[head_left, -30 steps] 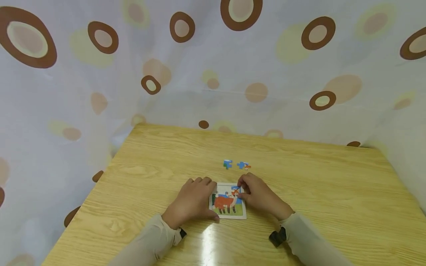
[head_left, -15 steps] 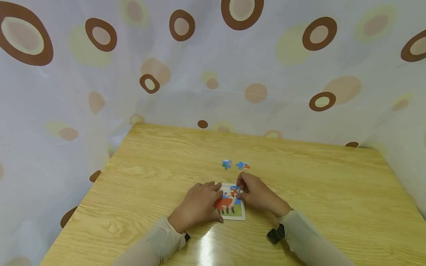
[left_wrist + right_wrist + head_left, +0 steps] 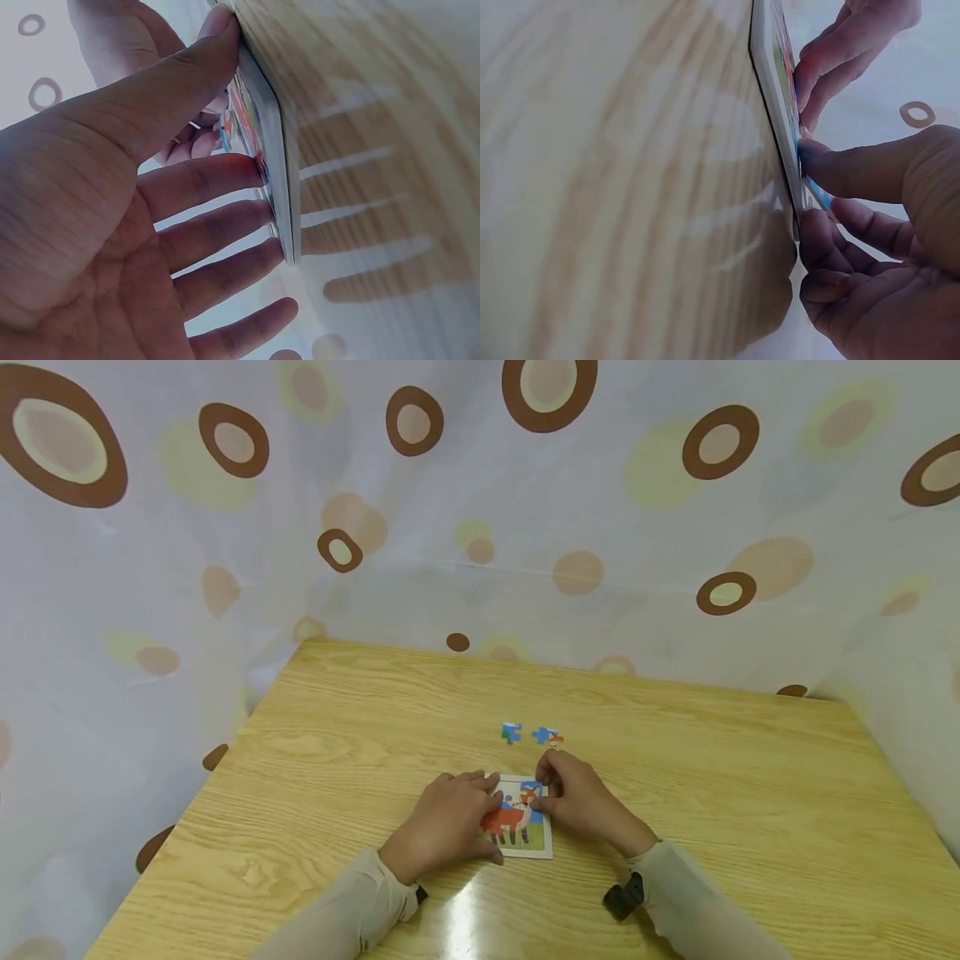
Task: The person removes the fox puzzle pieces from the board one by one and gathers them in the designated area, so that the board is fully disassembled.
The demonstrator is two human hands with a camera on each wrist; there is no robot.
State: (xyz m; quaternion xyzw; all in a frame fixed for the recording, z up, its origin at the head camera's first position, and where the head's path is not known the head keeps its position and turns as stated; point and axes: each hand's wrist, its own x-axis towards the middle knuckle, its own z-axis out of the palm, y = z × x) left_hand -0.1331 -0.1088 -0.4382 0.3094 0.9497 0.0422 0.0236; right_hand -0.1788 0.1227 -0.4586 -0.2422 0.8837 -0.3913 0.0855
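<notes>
Puzzle on the table, both hands busy
Left hand has its fingers spread over the left side, right hand's pinching a piece at the far right corner.

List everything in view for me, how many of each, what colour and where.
Spotted backdrop: one, whitish with brown, pink and yellow, behind the table
Table: one, light wood, below
Puzzle board: one, white-rimmed, on the table
Loose pieces: two, mainly blue, beyond the board
Pinched piece: one, blue and orange, board's upper right
Sleeves: two, beige, on both arms
Wrist devices: two, black, under the wrists
Hands: two, at the board
</notes>
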